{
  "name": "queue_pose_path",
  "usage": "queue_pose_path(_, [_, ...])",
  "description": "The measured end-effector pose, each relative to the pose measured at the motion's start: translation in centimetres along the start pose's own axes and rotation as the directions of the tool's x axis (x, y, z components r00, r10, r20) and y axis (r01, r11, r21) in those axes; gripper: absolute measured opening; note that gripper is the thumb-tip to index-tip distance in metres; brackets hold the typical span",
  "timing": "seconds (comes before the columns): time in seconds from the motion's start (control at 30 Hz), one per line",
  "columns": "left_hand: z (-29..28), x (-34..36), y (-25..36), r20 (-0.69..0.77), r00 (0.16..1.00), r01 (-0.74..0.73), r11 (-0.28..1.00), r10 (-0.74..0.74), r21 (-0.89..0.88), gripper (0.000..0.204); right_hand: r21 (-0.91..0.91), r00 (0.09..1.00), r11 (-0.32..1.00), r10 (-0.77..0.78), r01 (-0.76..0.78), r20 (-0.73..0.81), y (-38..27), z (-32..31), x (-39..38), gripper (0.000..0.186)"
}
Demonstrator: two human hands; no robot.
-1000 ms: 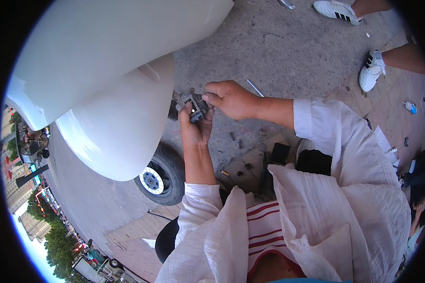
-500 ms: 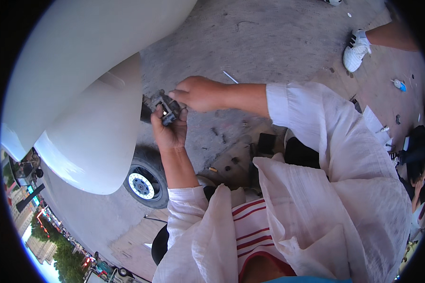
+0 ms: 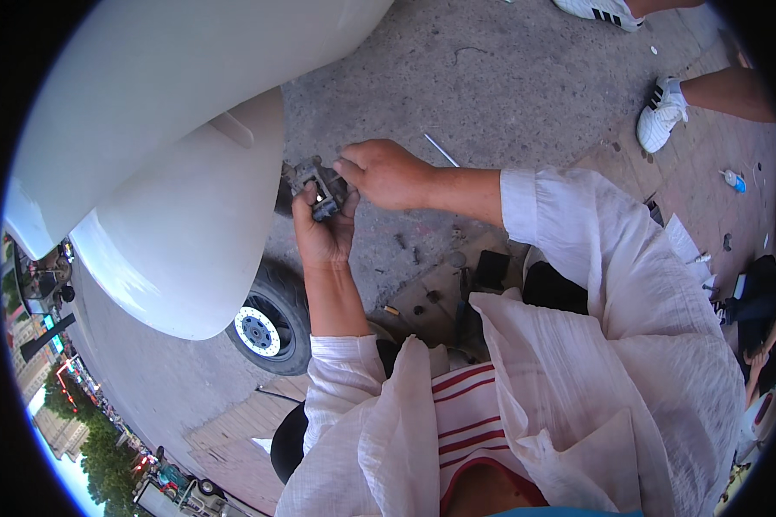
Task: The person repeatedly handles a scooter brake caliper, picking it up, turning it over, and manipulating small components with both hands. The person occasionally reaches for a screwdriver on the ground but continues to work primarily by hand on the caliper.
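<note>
White panel [image 3: 168, 246]: large, curved, along the left; shiny along its lower edge.
Wheel [image 3: 274, 319]: black tyre, pale disc [image 3: 257, 332] at its middle; partly hidden behind the panel's lower right edge.
Metal part [image 3: 323, 191]: grey, dirty, with an opening; held above the ground, just right of the panel and above the wheel.
Left hand [image 3: 323, 234]: closed around the metal part from below, thumb on the near face, fingers at the right side.
Right hand [image 3: 390, 175]: narrow, thumb and finger at the part's upper right edge; whether they grip it, cannot tell.
Thin rod [image 3: 441, 150]: pale, on the ground beyond the right forearm.
Black square piece [image 3: 491, 269]: on the ground, near small dark pieces.
Shoes [image 3: 661, 116]: 2, white with black stripes, upper right.
Bottle [image 3: 733, 180]: blue and white, lying far right.
</note>
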State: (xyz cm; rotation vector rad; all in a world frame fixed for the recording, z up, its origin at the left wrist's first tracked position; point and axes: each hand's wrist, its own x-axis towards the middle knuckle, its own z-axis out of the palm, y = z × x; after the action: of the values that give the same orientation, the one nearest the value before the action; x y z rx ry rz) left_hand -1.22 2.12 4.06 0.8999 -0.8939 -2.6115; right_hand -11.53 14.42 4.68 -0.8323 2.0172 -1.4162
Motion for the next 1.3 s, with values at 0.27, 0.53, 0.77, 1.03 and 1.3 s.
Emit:
queue_pose_path(0.27, [-0.8, 0.2, 0.1, 0.012, 1.000, -0.002, 1.000, 0.001, 0.016, 0.030, 0.053, 0.978, 0.982, 0.172, -0.179, 0.117, -0.9, -0.9, 0.3, 0.040])
queue_pose_path(0.53, [0.3, -0.1, -0.5, -0.005, 0.996, -0.091, 0.996, 0.091, -0.012, 0.023, -0.065, 0.996, 0.996, -0.058, 0.063, 0.074, -1.1, -0.9, -1.6, 0.055])
queue_pose_path(0.77, [0.6, -0.4, -0.7, -0.035, 0.995, -0.093, 0.994, 0.091, -0.054, 0.024, -0.163, 0.978, 0.964, -0.204, 0.210, 0.052, -1.9, -0.5, -2.4, 0.056])
queue_pose_path(1.03, [0.3, -0.3, -0.8, 0.007, 0.992, -0.125, 0.992, 0.126, -0.013, 0.031, 0.146, 0.998, 0.989, 0.042, -0.034, -0.053, 0.0, -1.1, -0.9, 0.022])
queue_pose_path(1.3, [-0.8, -0.6, 1.2, 0.060, 0.997, 0.037, 0.999, -0.038, 0.014, 0.038, 0.346, 0.989, 0.932, 0.060, -0.106, 0.139, -1.1, -1.8, 0.1, 0.016])
